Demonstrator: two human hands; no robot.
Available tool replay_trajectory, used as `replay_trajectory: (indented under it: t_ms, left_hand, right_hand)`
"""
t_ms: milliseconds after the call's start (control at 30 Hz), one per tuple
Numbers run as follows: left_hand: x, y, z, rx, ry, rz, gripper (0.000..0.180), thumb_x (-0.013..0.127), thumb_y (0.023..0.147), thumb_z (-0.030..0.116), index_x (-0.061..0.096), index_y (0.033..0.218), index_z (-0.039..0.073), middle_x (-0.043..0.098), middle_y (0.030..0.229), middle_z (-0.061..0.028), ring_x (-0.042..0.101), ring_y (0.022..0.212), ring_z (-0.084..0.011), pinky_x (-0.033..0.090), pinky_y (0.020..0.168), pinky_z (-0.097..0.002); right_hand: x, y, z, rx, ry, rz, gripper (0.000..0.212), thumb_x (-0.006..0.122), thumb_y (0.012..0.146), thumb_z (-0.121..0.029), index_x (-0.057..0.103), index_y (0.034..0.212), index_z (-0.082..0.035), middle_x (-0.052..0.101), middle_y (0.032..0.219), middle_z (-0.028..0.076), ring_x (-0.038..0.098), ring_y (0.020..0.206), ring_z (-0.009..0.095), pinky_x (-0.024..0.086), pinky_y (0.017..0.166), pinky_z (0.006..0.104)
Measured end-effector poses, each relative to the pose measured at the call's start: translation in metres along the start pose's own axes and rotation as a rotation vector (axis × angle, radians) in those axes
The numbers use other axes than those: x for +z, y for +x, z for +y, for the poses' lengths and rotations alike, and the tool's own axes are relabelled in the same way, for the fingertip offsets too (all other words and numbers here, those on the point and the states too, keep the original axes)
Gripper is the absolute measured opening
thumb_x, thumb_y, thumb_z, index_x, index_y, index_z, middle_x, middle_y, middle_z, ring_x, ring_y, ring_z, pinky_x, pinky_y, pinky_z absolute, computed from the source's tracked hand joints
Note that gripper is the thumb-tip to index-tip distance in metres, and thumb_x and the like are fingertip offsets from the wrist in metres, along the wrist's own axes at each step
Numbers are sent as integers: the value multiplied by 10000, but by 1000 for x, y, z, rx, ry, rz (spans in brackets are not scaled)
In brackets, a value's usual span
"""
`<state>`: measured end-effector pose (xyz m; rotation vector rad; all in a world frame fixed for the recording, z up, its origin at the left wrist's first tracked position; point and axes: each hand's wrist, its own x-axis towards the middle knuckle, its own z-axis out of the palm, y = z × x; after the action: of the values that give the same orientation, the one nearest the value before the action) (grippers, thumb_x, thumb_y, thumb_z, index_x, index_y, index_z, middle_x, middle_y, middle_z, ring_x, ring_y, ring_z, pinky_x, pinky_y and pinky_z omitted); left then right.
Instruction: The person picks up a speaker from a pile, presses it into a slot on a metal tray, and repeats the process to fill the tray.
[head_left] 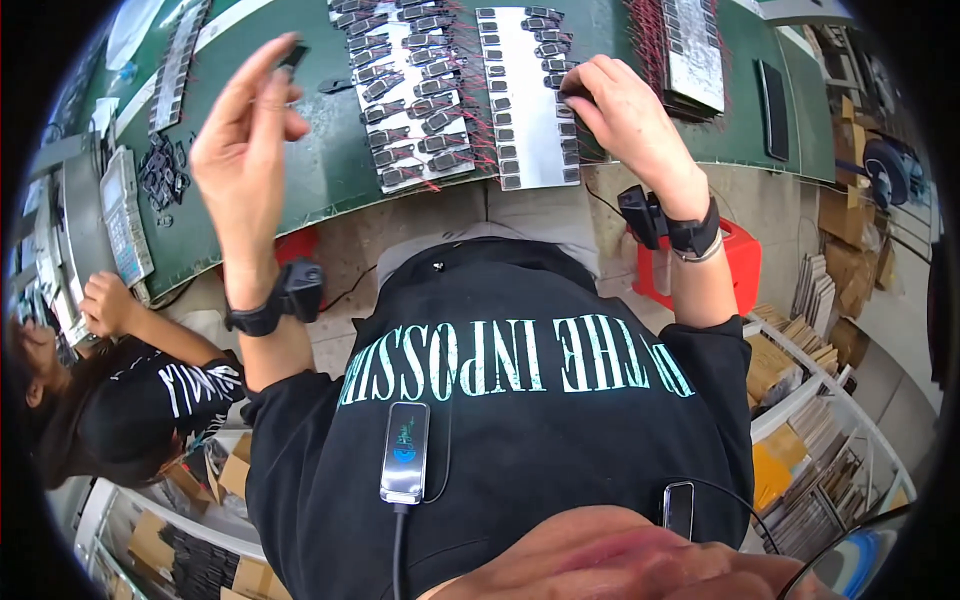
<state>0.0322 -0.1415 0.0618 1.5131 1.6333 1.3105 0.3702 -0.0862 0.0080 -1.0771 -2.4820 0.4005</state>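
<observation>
My left hand (245, 150) is raised over the left of the green table, thumb and forefinger pinching a small black piece (294, 57). My right hand (630, 118) reaches to the right edge of a white board (537, 115), its fingertips closed on a small black rectangular part there, largely hidden by the fingers. Rows of similar black parts with thin red wires run down both long sides of this board. Just left of it, a second white board (407, 95) carries more crowded rows of such wired parts (437, 105).
Stacked white boards (697, 60) with red wires lie right, beside a flat black object (772, 108). Loose black parts (163, 175) sit by a keypad device (124, 215) at left. A co-worker's arm (150, 325) is there. A red stool (742, 262) stands below the table.
</observation>
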Motion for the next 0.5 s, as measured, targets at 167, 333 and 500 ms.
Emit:
replay_trajectory:
  t_ms: [167,333,500]
  left_hand:
    - [20,-15,3,-138,-314,-177,267,617,974,99,685,1228,49,659,872,-25,629,703,-73,493,634,-207]
    - [45,-37,12,-43,-238,-163,303,626,961,78,661,1260,44,674,891,-31,653,724,-88,511,649,-230]
    - [55,-39,15,-32,-148,-300,333,629,951,61,637,1282,32,721,969,-62,698,826,-111,543,732,-240]
  right_hand:
    - [-1,-1,2,-10,26,-9,193,681,819,6,592,989,-9,595,934,137,584,889,329,491,783,388]
    - [3,-15,2,15,119,101,172,672,850,20,629,1015,0,634,1003,113,624,891,254,501,797,322]
    - [-12,-11,-37,217,556,332,165,653,903,22,664,1067,7,664,1060,45,630,937,115,495,816,243]
